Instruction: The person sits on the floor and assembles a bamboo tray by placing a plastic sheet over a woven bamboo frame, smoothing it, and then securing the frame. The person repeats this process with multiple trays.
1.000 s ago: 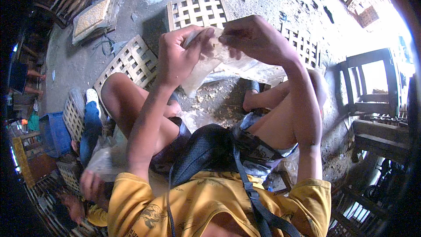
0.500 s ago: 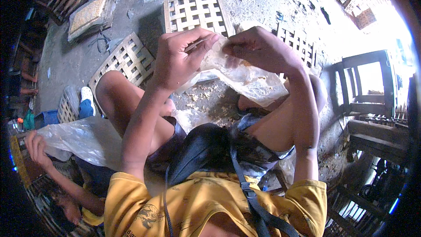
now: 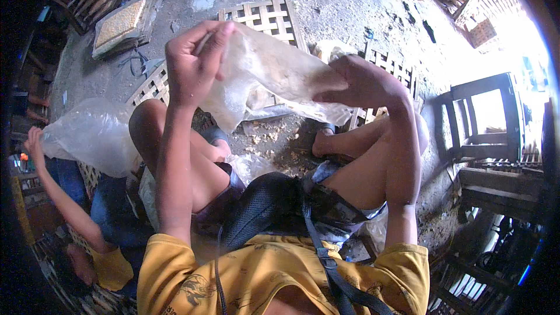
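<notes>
A cloudy, crumpled plastic sheet is stretched in the air between my two hands, above the ground in front of my bent legs. My left hand pinches its upper left corner between thumb and fingers. At the other end, my right hand grips the sheet's right side, fingers pointing inward and partly in shadow. The lower part of the plastic hangs in loose folds. Behind it lies a woven bamboo lattice panel, partly covered by the sheet.
Another lattice lies by my left knee, and a third beyond my right hand. A slab of pale grains rests far left. At left, a co-worker's hand holds a plastic sheet. A wooden frame stands right.
My hands have moved apart, the left one up and leftward, the right one slightly down and right, spreading the plastic sheet. The co-worker's plastic has been lifted and billows.
</notes>
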### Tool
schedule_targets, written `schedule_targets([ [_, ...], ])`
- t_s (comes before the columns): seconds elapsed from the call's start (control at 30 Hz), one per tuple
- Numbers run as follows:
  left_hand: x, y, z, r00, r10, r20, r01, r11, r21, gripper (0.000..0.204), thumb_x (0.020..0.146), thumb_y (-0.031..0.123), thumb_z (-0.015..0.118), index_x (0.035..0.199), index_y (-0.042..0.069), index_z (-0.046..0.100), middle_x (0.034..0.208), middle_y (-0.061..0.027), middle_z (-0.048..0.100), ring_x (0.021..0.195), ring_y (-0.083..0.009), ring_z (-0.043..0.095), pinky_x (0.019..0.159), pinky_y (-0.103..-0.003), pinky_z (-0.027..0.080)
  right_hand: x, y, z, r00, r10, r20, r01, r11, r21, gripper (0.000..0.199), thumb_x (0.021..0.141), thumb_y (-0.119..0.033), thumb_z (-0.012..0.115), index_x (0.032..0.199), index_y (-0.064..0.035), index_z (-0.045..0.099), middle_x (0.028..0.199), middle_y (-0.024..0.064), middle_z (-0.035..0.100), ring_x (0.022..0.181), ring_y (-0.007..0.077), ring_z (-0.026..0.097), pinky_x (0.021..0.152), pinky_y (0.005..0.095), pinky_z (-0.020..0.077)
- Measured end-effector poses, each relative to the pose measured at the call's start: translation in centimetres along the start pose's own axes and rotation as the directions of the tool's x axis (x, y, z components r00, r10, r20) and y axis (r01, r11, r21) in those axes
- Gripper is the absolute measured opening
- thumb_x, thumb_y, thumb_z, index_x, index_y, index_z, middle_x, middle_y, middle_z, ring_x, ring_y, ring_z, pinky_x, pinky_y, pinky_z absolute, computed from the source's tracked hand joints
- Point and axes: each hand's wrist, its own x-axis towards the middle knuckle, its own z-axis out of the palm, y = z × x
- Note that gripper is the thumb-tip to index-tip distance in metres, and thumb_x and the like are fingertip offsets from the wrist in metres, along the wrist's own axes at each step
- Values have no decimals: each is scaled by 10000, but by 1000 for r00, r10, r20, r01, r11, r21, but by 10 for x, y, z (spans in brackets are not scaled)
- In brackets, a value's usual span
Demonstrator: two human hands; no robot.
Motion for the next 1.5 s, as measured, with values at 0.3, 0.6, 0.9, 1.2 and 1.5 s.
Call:
schedule_targets([
  [0.3, 15, -6, -25, 970, 32, -243, -22, 999, 42, 249, 997, 282, 678, 978, 53, 773, 602, 71, 534, 473, -12, 475, 429, -188, 363, -3, 10, -11, 995, 43, -86, -36, 997, 73, 274, 987, -307, 677, 1141, -100, 770, 938, 83, 770, 771, 131, 679, 745, 316, 556],
  [0.6, 11, -20, -26, 973, 134, 188, -154, 984, 95, 259, 909, 268, 767, 1024, 36, 753, 903, -33, 754, 831, -167, 708, 815, -317, 545, -7, 22, -15, 762, 106, -639, 196, 902, 384, 298, 977, -302, 676, 1046, -26, 764, 913, 43, 761, 837, 116, 673, 754, 256, 518],
  [0.9, 17, -26, -40, 954, -51, 297, 72, 996, -61, 217, 923, 183, 771, 1066, 22, 741, 929, -68, 765, 893, -145, 719, 842, -298, 548, 6, 24, -13, 437, 53, -898, 208, 965, 158, 263, 986, -161, 664, 1128, 56, 705, 1008, 87, 750, 904, 153, 717, 842, 307, 565],
  [1.2, 15, 6, -27, 932, 187, 309, -180, 982, -51, 551, 846, 245, 781, 1326, 23, 624, 1168, -137, 706, 1123, -202, 655, 1040, -359, 474, 20, -8, 6, 697, 30, -717, 323, 879, 351, 166, 952, -89, 679, 1078, 6, 730, 949, 90, 767, 881, 156, 737, 832, 324, 577],
  [1.5, 4, 1, 35, 793, 510, 332, -606, 715, 348, 355, 832, 204, 824, 1104, 13, 700, 1038, -166, 727, 959, -354, 705, 863, -386, 540, 32, -15, 16, 785, 28, -619, 233, 912, 337, 183, 927, -153, 727, 1067, -39, 755, 940, 106, 767, 857, 149, 706, 825, 341, 560],
])
